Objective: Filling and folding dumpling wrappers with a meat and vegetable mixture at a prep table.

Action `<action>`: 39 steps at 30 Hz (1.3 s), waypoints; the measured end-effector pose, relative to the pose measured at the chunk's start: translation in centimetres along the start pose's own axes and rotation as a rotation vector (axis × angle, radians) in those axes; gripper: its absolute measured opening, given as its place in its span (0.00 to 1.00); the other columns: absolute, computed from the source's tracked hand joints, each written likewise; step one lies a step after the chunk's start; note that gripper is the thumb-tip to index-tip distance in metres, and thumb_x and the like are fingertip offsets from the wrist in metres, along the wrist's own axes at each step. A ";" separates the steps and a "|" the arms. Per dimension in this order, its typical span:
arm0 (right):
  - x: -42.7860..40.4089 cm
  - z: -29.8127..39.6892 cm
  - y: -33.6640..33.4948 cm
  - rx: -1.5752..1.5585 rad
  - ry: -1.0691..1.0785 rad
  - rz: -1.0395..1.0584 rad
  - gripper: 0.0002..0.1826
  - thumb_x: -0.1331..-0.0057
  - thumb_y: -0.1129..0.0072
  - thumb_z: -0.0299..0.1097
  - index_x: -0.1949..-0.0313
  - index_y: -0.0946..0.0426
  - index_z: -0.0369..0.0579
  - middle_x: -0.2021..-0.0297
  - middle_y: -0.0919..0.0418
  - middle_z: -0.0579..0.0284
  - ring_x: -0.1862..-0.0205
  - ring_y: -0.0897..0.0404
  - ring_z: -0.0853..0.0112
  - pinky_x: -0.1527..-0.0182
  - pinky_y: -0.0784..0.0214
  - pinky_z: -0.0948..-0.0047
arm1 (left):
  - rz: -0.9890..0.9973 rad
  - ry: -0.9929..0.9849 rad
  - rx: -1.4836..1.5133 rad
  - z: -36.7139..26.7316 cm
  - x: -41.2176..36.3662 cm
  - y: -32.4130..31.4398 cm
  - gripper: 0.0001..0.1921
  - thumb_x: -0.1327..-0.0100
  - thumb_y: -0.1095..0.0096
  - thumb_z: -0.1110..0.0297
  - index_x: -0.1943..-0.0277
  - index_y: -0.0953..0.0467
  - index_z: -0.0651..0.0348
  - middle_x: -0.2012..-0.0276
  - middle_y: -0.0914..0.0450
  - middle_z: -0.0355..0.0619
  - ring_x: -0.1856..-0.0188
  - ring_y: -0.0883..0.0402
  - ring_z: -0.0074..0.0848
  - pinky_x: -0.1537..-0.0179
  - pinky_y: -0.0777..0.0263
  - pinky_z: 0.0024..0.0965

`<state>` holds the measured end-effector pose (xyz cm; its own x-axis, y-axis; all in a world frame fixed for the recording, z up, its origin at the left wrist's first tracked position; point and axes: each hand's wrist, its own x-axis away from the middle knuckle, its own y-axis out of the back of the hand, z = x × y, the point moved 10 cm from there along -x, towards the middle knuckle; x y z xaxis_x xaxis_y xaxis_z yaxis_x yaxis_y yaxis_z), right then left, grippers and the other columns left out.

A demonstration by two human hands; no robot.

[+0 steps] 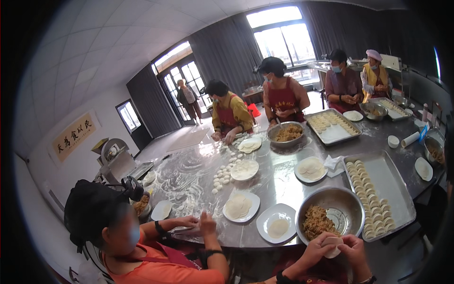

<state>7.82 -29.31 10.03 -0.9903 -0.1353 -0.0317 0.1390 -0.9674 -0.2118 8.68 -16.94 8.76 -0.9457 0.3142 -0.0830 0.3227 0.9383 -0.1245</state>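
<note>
At the table's near edge, my left hand [314, 251] and my right hand [354, 251] pinch a round dumpling wrapper [332, 245] between them. Whether filling lies inside its fold cannot be made out. Just beyond my fingers stands a large steel bowl [347, 198] with minced filling [319, 220] heaped on its left side. A metal tray [393, 184] to the right holds rows of shaped dumplings [369, 202]. To the left of the bowl, a white plate [264, 222] carries a single wrapper [278, 228]. Another plate [255, 213] beside it bears several stacked wrappers [238, 206].
A person [142, 241] in orange works close on my left. Several people stand across the floured metal table [198, 188]. Dough pieces [221, 175], a plate of flour [244, 169], a filling bowl [285, 142] and another dumpling tray [340, 137] lie farther off.
</note>
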 end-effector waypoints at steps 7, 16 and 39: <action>-0.1 -0.3 0.7 -0.005 0.037 -0.087 0.11 0.47 0.40 0.23 0.63 0.26 0.37 0.69 0.21 0.58 0.67 0.23 0.75 0.62 0.31 0.78 | -0.002 -0.131 -0.114 -1.8 0.4 -1.0 0.23 0.41 0.44 0.73 0.42 0.37 0.58 0.48 0.31 0.44 0.45 0.33 0.25 0.45 0.39 0.26; -2.0 -2.0 -0.1 -0.074 -0.117 -0.158 0.11 0.46 0.44 0.21 0.62 0.28 0.37 0.68 0.23 0.59 0.68 0.24 0.75 0.63 0.30 0.78 | -0.067 -0.006 0.333 0.4 0.3 1.0 0.26 0.41 0.52 0.81 0.39 0.44 0.59 0.44 0.35 0.47 0.44 0.33 0.29 0.49 0.33 0.26; -3.3 -4.4 -0.8 -0.517 -0.245 -0.072 0.08 0.40 0.42 0.30 0.62 0.27 0.41 0.69 0.24 0.63 0.69 0.24 0.78 0.64 0.29 0.79 | -0.205 0.132 0.516 1.4 0.0 2.8 0.18 0.37 0.54 0.78 0.43 0.39 0.65 0.57 0.24 0.51 0.61 0.22 0.29 0.61 0.26 0.27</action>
<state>11.01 -27.16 5.99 -0.9601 -0.1787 0.2149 -0.0067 -0.7539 -0.6569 9.69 -14.50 7.02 -0.9770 0.1800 0.1140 0.0780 0.8003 -0.5945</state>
